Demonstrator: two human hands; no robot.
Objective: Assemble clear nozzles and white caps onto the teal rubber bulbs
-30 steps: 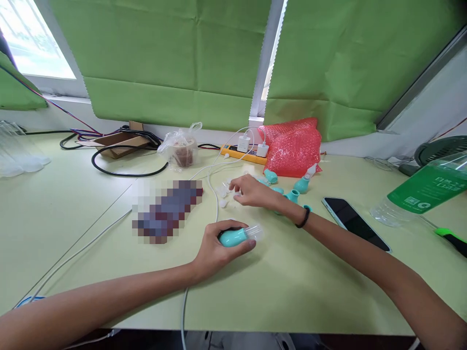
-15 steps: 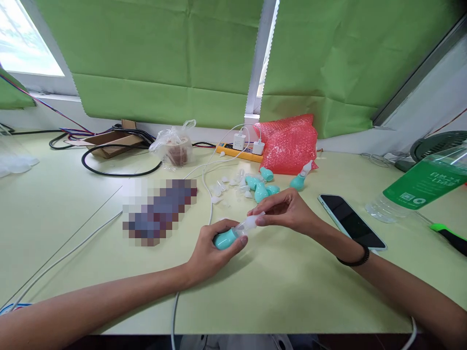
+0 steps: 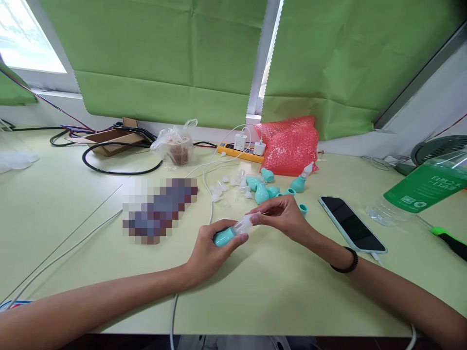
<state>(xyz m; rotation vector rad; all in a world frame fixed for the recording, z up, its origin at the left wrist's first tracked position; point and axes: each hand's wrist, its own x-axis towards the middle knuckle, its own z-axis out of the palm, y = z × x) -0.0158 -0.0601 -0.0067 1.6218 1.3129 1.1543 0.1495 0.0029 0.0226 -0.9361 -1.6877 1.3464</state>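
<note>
My left hand point(image 3: 211, 250) is wrapped round the teal bulb of a nasal aspirator point(image 3: 224, 236), with its clear neck pointing up and right. At the neck's far end sits a whitish soft tip point(image 3: 251, 218). My right hand point(image 3: 282, 216) pinches that tip between thumb and fingers. Just beyond my right hand lie several loose teal bulbs point(image 3: 261, 193), some partly hidden by it. A complete aspirator point(image 3: 299, 182) with a pale tip stands to their right. Small clear and white plastic parts point(image 3: 219, 188) are scattered left of the bulbs.
At right are a phone point(image 3: 352, 223) on a cable and a tilted bottle with a green label point(image 3: 426, 187). Behind stand a yellow power strip point(image 3: 241, 152) and red bubble wrap point(image 3: 290, 148). A pixelated object point(image 3: 160, 209) lies left of a white cable point(image 3: 209, 180).
My right hand has shifted slightly left and down toward the neck, with the tip now closer to the clear part. My left hand has stayed almost still round the bulb.
</note>
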